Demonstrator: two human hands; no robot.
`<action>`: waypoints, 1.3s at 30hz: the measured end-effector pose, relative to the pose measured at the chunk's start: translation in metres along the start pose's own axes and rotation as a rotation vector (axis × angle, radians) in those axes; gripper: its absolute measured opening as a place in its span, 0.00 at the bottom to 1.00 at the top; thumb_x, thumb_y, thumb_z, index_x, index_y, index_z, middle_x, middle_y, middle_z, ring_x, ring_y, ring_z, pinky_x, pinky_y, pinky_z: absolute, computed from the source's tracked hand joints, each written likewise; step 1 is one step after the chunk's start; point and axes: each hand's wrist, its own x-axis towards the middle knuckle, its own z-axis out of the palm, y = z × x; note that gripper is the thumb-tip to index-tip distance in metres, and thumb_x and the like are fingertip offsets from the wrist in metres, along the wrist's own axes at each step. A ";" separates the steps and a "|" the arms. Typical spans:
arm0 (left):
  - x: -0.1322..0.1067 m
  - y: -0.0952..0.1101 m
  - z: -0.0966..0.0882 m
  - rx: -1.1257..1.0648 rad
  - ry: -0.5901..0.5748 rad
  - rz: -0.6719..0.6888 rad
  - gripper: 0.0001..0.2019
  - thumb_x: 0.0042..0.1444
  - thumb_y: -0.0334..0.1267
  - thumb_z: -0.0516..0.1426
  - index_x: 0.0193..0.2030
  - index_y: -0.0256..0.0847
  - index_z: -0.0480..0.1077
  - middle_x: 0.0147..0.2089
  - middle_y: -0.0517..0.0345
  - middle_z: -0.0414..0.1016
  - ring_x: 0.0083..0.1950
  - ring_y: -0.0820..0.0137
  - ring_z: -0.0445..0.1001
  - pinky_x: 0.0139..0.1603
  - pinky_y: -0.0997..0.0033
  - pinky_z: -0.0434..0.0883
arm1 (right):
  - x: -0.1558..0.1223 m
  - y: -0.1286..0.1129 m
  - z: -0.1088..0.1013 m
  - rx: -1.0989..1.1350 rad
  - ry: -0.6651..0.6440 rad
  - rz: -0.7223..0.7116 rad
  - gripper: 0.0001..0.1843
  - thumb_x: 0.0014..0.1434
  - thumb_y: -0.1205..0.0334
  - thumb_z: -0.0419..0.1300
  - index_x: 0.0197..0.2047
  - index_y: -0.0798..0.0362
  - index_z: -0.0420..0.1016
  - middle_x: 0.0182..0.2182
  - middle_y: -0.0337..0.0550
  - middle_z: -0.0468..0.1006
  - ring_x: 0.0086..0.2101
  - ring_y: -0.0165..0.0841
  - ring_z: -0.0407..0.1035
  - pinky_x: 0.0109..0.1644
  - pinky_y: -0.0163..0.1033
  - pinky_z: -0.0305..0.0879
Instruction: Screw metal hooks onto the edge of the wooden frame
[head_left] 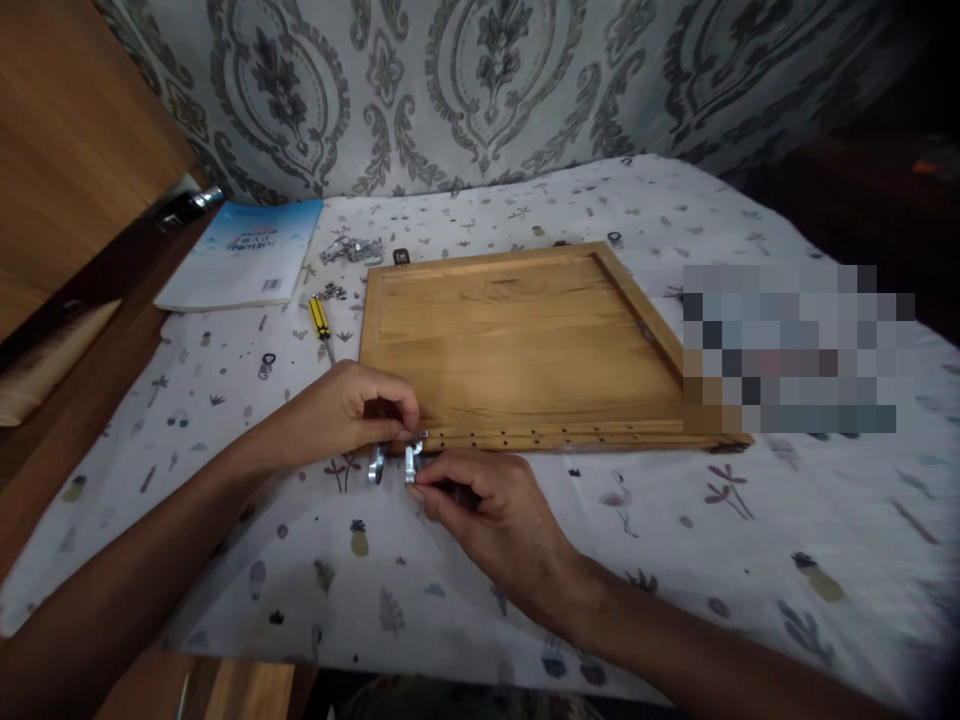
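A wooden framed panel (pixel 510 340) lies on the cloth, with a row of small dark holes along its near edge. At that edge's left end, one silver metal hook (pixel 376 467) hangs against the wood. Just right of it, a second silver hook (pixel 410 464) is pinched at its lower end between the thumb and finger of my right hand (pixel 499 505). My left hand (pixel 371 405) is closed in a pinch at the top of this second hook, over the panel's edge; whatever is between its fingertips is too small to make out.
Behind my left hand lie a yellow-and-black screwdriver (pixel 319 318), small screws (pixel 331 291) and a pile of metal hooks (pixel 352 249). A blue-and-white book (pixel 240 250) rests at the far left. Something blurred out (pixel 795 345) is on the right side of the patterned cloth (pixel 600 570).
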 end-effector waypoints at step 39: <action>0.001 -0.003 0.002 -0.104 0.022 -0.057 0.04 0.54 0.33 0.61 0.31 0.35 0.73 0.29 0.59 0.76 0.29 0.77 0.72 0.29 0.80 0.68 | 0.000 0.001 0.001 -0.003 0.013 0.026 0.07 0.59 0.69 0.62 0.31 0.51 0.80 0.25 0.36 0.81 0.24 0.27 0.71 0.30 0.32 0.66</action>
